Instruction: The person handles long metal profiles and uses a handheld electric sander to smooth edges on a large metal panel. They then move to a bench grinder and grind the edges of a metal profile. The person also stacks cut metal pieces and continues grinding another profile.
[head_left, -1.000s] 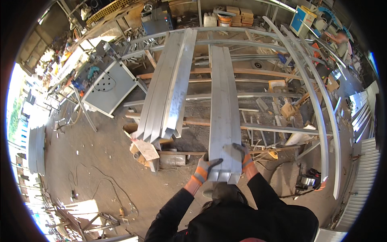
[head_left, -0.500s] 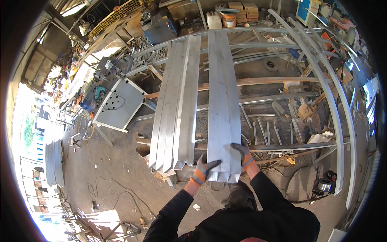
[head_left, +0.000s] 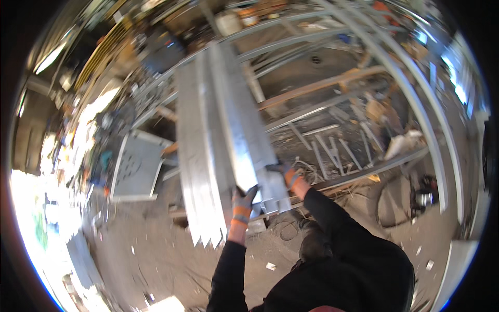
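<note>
Both gloved hands clamp the near end of a long grey folded sheet-metal panel (head_left: 236, 130) at frame centre — left hand (head_left: 242, 204), right hand (head_left: 285, 172) — beside stacked similar panels (head_left: 195, 171).

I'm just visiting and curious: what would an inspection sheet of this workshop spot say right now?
Surface: bare dirt floor, littered with small scraps.
Job's things: long folded metal sheet, near end held up beside a stack of similar sheets with pointed ends.
Clutter: short metal offcuts and debris beyond the sheets; perforated grey panel to the left.
Grippers: left hand and right hand, both in grey gloves with orange cuffs, grip the sheet's near end.
Cables: a dark loop, hose or cable, on the floor at right.
Surroundings: curved metal frame rails, wooden beams, bright daylight at left.
</note>
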Demonstrator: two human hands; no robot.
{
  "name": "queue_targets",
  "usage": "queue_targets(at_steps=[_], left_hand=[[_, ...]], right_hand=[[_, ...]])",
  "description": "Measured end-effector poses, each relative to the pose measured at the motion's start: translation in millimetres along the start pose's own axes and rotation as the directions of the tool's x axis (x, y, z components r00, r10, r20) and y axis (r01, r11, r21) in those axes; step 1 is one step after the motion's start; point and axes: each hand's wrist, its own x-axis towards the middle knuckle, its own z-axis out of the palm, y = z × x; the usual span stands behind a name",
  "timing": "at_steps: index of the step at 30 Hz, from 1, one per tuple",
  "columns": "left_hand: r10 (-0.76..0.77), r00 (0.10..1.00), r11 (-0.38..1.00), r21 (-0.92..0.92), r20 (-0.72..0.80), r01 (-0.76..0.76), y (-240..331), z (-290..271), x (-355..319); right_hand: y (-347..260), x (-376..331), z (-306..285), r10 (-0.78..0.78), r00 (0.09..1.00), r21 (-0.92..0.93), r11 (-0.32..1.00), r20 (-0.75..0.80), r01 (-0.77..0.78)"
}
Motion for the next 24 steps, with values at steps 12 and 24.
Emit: queue_targets(at_steps=[12,24], left_hand=[[0.41,0.912,0.434,0.872,0.035,-0.228,29.8,24.4,-84.8],[0.551,0.594,0.502,0.336,0.586,-0.797,-83.1,173.0,-395.1]], right_hand=[[19.4,-30.1,29.1,-0.189,0.955,-0.773,0.632,-0.228,-0.06],[154.3,-605.0,-159.0,-0.572,0.748,-0.926,0.344,-0.337,-0.155]])
